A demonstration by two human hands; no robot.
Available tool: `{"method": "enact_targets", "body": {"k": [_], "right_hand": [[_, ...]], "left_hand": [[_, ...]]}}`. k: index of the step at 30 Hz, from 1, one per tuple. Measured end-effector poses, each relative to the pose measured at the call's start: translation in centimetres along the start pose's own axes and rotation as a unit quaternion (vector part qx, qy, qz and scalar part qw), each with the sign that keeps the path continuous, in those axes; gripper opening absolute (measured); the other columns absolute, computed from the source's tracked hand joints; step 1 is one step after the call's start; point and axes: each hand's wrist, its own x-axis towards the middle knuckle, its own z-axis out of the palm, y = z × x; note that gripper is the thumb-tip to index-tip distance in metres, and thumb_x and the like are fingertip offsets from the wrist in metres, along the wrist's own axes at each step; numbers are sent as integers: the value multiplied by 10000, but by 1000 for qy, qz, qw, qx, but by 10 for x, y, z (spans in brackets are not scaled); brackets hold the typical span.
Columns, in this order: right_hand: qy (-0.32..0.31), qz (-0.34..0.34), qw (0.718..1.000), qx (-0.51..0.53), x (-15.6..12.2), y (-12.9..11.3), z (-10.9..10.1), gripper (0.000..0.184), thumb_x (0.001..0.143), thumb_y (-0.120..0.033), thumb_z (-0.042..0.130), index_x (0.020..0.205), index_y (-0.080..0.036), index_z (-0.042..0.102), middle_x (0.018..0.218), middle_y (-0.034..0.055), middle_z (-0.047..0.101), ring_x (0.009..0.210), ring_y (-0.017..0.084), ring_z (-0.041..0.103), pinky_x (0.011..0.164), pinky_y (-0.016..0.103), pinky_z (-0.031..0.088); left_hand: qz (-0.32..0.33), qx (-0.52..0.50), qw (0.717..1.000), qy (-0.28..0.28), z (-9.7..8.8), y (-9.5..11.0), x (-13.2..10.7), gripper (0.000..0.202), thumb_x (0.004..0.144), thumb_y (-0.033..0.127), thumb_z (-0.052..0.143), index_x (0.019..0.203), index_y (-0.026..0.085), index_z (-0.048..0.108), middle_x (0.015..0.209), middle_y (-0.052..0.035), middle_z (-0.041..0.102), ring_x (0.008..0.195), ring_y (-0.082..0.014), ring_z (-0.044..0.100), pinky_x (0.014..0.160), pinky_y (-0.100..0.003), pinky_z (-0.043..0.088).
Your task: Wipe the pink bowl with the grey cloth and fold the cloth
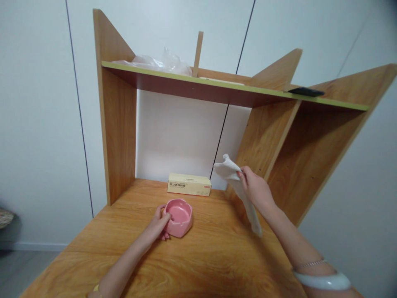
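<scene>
My left hand [160,223] grips the left side of a pink ashtray [180,225], with the thumb over its rim and the other fingers around the outside. Notches show along the rim, and the bowl looks bare inside. Off to the right, my right hand [254,186] pinches a white cloth [229,170] above the desk. The cloth hangs down loosely below the fingers, and part of it is behind the hand. Behind the ashtray, a beige cardboard box [189,185] with printed lettering lies along the back of the desk.
The wooden desk [198,265] carries a shelf unit [119,136] with upright side panels. On the upper shelf [217,84] lie a clear plastic bag [164,62] and a dark flat object [306,91]. A pale wall stands behind.
</scene>
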Motion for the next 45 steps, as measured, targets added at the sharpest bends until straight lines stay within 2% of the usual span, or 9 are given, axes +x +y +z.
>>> {"method": "enact_targets", "body": {"k": [5,10,20,23,25,30,34,40,45], "right_hand": [[-99,-52,993,-28,-21,-40,29,232,900,-276,277,870,-185,489,738,64,630,656,175,590,516,232,308],[-133,-65,989,25,-59,-78,69,230,903,-225,285,889,-179,509,795,74,640,718,175,595,552,240,334],[-96,-72,976,183,-84,-106,76,188,832,-263,402,896,-224,575,844,35,610,846,181,540,721,259,362],[-87,-29,962,256,-88,-103,81,184,796,-297,430,823,-216,593,799,29,581,813,178,533,711,257,369],[-78,5,949,306,-90,-99,86,245,814,-323,379,731,-210,579,744,21,554,757,168,530,678,255,372],[-66,79,908,407,-93,-89,102,233,761,-352,419,575,-212,429,569,-33,442,562,134,457,552,239,349],[-89,149,864,473,-98,-82,111,137,665,-298,481,673,-225,366,525,-84,384,499,115,432,500,218,342],[-195,184,839,474,-107,-80,110,506,611,-343,592,998,-178,311,662,-38,542,605,153,554,538,241,409],[-248,178,871,384,-109,-83,114,748,652,-287,561,1261,-124,158,953,80,613,845,189,596,642,249,431]], "left_hand": [[10,39,999,5,3,-5,4,394,835,303,362,1186,179,232,533,35,559,281,-76,478,273,-126,323],[29,68,997,10,6,-6,2,423,844,342,357,1202,152,236,460,45,544,289,-95,496,293,-139,348],[74,97,992,25,7,-8,1,527,809,458,379,1222,144,289,573,7,610,336,-114,518,323,-190,374],[179,109,977,45,7,-8,-2,470,777,396,450,1185,176,377,947,-71,634,708,-171,634,607,-266,496],[246,123,960,55,8,-5,-6,444,753,331,492,1168,195,415,1131,-69,558,991,-193,552,852,-303,423],[298,178,936,46,16,2,-18,525,711,238,516,1218,180,393,1236,-80,476,1131,-206,436,979,-338,299],[293,204,933,49,17,1,-19,545,717,244,495,1244,174,376,1245,-85,463,1144,-212,417,985,-347,285],[272,237,931,52,17,3,-23,546,756,315,468,1271,177,349,1208,-90,485,1109,-216,445,967,-357,303],[291,293,910,37,25,14,-38,574,719,334,512,1263,223,368,1148,-75,520,1035,-223,491,908,-342,360]]}}
